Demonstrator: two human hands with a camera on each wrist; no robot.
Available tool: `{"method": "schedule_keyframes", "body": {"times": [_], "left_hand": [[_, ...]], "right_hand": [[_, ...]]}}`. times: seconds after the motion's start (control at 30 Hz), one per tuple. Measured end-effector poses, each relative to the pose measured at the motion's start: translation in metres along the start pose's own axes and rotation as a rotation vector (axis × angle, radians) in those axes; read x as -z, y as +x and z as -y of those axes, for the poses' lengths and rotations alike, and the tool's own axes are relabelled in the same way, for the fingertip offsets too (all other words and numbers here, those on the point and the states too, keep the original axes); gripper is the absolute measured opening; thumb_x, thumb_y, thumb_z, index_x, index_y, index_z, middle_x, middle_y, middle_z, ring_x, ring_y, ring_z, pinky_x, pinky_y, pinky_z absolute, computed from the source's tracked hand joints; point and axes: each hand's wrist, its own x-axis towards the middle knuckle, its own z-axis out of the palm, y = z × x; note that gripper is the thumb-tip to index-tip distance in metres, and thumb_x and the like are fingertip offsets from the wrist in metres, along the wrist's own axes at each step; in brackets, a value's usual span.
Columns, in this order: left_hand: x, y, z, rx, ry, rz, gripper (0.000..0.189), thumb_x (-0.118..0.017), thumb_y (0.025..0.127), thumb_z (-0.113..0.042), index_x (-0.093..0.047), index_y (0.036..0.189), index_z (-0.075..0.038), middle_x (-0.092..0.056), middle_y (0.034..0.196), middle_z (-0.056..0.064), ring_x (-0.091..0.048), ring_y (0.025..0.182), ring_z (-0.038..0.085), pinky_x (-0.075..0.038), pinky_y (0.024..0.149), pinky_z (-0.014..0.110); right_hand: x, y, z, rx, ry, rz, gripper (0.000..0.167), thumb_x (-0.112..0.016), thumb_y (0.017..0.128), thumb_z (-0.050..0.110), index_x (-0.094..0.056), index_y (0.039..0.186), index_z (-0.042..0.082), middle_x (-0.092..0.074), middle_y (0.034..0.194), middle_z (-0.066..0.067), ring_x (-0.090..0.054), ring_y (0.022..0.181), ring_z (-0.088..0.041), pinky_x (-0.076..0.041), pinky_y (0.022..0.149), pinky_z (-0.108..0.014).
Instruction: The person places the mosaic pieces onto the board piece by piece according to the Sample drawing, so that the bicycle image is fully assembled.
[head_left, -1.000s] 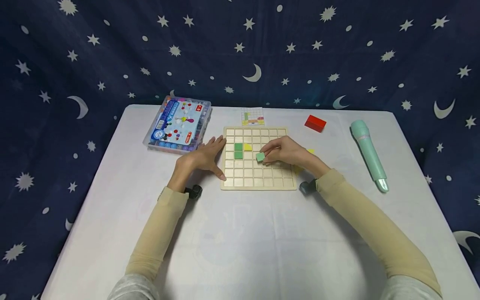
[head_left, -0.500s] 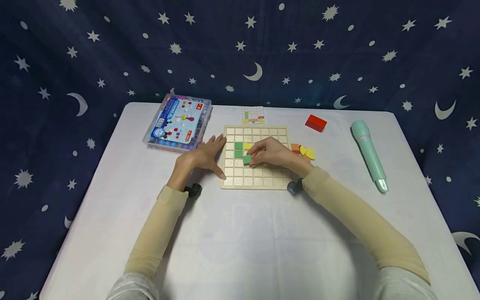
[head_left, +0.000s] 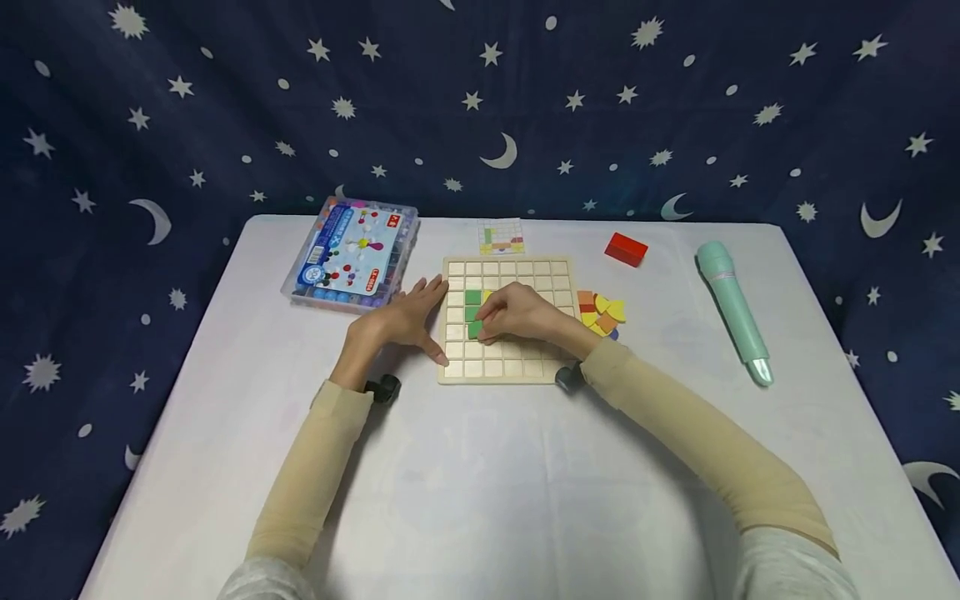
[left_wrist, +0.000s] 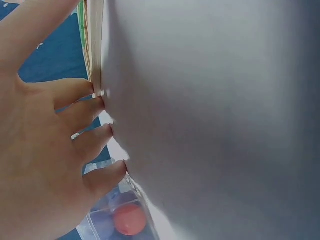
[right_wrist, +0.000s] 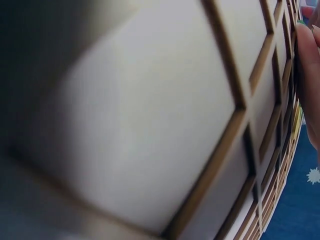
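Observation:
A wooden grid board [head_left: 502, 369] lies on the white table. My right hand [head_left: 521, 313] pinches a green square tile [head_left: 474, 331] between thumb and fingers, down at a cell in the board's left part. Directly above it in that column sit two more green tiles [head_left: 472, 297]. A yellow piece [head_left: 487, 294] beside them is mostly hidden behind the right hand. My left hand [head_left: 403, 321] lies with fingers spread, its fingertips and thumb at the board's left edge. In the left wrist view, the left fingers [left_wrist: 90, 110] reach toward the board's side.
Right of the board is a small pile of yellow, orange, red and blue pieces [head_left: 602, 314]. Behind it lies a red block [head_left: 626, 249]; a mint-green microphone-shaped object [head_left: 735, 312] is farther right. A pattern card [head_left: 501, 236] and a clear plastic case [head_left: 352, 254] lie behind and left.
My right hand has moved left and slightly down across the board, bringing the green tile to the cell below the two other green ones. The left hand has stayed at the board's edge.

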Motion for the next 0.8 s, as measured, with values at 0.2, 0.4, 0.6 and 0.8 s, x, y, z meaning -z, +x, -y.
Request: {"method": "schedule_keyframes", "body": {"times": [0.2, 0.4, 0.6, 0.8], "left_hand": [[-0.001, -0.001, -0.001, -0.011, 0.0, -0.002, 0.135, -0.094, 0.071, -0.042, -0.004, 0.166, -0.01, 0.005, 0.174, 0.009, 0.008, 0.161, 0.032, -0.001, 0.129, 0.057], [-0.002, 0.0, -0.004, -0.021, -0.011, -0.007, 0.134, -0.094, 0.072, -0.041, -0.005, 0.166, -0.008, 0.004, 0.174, 0.011, 0.007, 0.161, 0.033, -0.002, 0.129, 0.057], [-0.002, -0.002, -0.007, -0.017, -0.024, -0.001, 0.133, -0.094, 0.072, -0.037, -0.004, 0.166, -0.008, 0.005, 0.174, 0.01, 0.008, 0.16, 0.034, -0.001, 0.129, 0.057], [-0.003, -0.005, -0.003, -0.015, -0.024, -0.002, 0.133, -0.094, 0.072, -0.038, -0.005, 0.166, -0.007, 0.004, 0.174, 0.011, 0.007, 0.16, 0.036, -0.002, 0.128, 0.059]], "right_hand": [[-0.005, 0.0, 0.006, -0.013, 0.029, 0.01, 0.028, -0.081, 0.086, 0.009, -0.075, 0.112, -0.001, -0.078, 0.084, -0.008, -0.077, 0.075, -0.017, -0.059, 0.083, -0.027], [-0.004, -0.005, 0.008, -0.012, -0.017, -0.008, 0.027, -0.082, 0.085, 0.01, -0.076, 0.11, 0.002, -0.076, 0.082, -0.005, -0.076, 0.072, -0.015, -0.058, 0.073, -0.023], [-0.002, -0.008, 0.01, -0.013, -0.059, -0.017, 0.025, -0.081, 0.086, 0.011, -0.078, 0.11, 0.003, -0.076, 0.085, -0.004, -0.074, 0.073, -0.012, -0.055, 0.067, -0.021], [-0.006, -0.007, 0.01, 0.006, -0.084, -0.02, 0.022, -0.079, 0.088, 0.009, -0.079, 0.109, 0.004, -0.076, 0.088, -0.004, -0.071, 0.074, -0.011, -0.053, 0.065, -0.02]]}}
